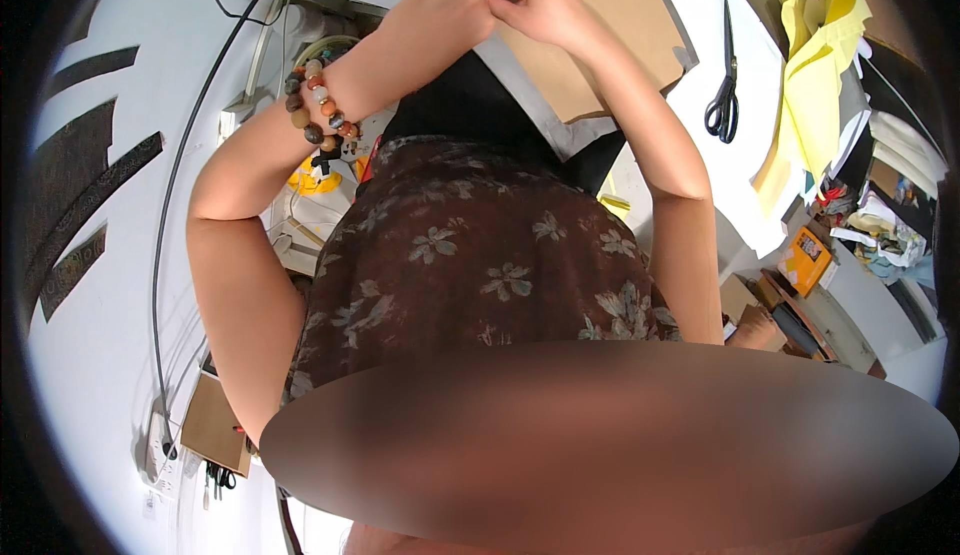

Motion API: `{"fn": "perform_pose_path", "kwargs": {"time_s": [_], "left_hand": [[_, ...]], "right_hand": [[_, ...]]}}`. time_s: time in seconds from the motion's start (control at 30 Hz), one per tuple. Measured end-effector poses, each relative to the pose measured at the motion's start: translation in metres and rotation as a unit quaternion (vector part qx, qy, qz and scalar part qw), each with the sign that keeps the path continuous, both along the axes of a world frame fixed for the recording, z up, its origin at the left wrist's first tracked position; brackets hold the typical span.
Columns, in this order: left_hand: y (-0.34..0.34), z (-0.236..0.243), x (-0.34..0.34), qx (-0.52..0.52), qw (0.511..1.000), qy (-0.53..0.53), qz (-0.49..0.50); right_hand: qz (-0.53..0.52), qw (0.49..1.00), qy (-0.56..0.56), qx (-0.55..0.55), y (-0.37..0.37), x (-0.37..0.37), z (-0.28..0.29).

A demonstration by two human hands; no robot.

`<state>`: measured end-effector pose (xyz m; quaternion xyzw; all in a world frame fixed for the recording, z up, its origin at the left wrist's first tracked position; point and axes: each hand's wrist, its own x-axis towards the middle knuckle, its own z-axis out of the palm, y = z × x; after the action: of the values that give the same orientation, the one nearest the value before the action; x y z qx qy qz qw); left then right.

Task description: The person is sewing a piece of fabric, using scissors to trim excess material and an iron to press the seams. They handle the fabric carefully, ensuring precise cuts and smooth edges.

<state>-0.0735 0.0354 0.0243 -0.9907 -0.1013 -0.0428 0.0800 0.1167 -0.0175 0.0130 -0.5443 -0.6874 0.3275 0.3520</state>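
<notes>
Both hands are raised to the top centre, meeting over a brown paper piece (610, 55) bordered by a grey strip (565, 137). My left hand (445, 5), bead bracelets at its wrist, has its fingers curled; a small dark object shows at its fingertips at the top edge, too small to name. My right hand (520, 0) has fingers bent and pressed against the left one; whatever is between them is hidden. Black scissors (722, 105) lie on white paper (725, 195) right of the brown piece.
Yellow sheets (810, 85) hang at the upper right, above cluttered boxes and an orange package (805, 260). A black cable (170, 185) runs down the white surface on the left to a power strip (158, 450). A cardboard box (210, 420) sits at the lower left.
</notes>
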Motion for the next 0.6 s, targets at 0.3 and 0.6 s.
{"fn": "perform_pose_path", "kwargs": {"time_s": [0.3,0.6], "left_hand": [[0.037,-0.034,-0.028,-0.214,0.964,-0.155,0.004],[0.039,-0.025,-0.039,-0.326,0.910,-0.247,0.063]], "right_hand": [[0.003,0.999,-0.011,0.033,0.003,-0.007,-0.009],[0.017,0.997,-0.024,0.076,0.004,-0.018,-0.010]]}}
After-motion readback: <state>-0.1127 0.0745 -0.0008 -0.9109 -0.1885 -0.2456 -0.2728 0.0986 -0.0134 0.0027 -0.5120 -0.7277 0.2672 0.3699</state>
